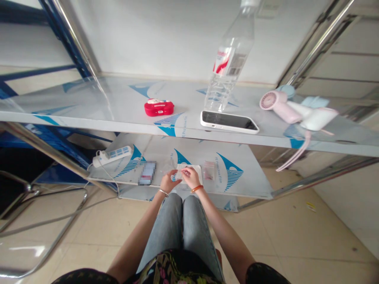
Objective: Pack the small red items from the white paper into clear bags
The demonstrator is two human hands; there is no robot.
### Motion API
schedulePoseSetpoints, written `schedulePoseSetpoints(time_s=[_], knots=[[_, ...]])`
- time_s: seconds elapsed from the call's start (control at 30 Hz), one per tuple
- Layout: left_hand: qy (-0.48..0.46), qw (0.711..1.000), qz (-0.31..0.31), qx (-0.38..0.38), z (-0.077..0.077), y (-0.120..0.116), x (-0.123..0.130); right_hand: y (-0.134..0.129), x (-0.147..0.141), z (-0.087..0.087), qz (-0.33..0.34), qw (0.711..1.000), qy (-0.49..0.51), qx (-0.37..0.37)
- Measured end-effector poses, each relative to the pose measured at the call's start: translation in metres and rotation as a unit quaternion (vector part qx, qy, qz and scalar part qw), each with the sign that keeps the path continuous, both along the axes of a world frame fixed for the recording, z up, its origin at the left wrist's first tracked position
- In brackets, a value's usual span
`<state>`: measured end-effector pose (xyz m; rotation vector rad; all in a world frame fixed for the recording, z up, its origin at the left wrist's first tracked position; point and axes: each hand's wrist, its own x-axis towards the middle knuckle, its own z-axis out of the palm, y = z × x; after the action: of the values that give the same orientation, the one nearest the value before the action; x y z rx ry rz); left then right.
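My left hand and my right hand meet over the lower shelf, fingertips almost touching. The right fingers are pinched together, and the left fingers curl toward them with the thumb held lower. Whatever lies between the fingertips is too small to make out. Under the hands is a white flat square, partly covered by them. Just right of it lies a small clear plastic bag with reddish contents. Some crumpled clear plastic rests beyond my left hand.
A blurred-out phone and a power strip lie left on the lower shelf. Above, the upper shelf overhangs, bearing a red case, a water bottle, a white-cased phone and a pink handheld fan.
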<state>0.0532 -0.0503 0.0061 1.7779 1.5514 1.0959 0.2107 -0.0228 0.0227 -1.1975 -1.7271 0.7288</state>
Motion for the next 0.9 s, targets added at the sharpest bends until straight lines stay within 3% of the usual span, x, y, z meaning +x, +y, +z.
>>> schedulePoseSetpoints(time_s=[0.3,0.47,0.63,0.9], knots=[[-0.065,0.997,0.02,0.037,0.041,-0.023,0.021,-0.054,0.009,0.009,0.027,0.985,0.136,-0.102],[-0.17,0.985,-0.004,0.02,0.067,-0.043,0.031,-0.073,0.011,0.03,0.011,0.963,0.25,-0.102],[-0.318,0.946,-0.052,-0.04,0.086,-0.061,0.031,-0.093,0.023,0.056,-0.002,0.949,0.282,-0.139],[-0.304,0.951,-0.044,-0.043,0.109,-0.082,0.03,-0.114,0.03,0.08,-0.03,0.953,0.288,-0.092]])
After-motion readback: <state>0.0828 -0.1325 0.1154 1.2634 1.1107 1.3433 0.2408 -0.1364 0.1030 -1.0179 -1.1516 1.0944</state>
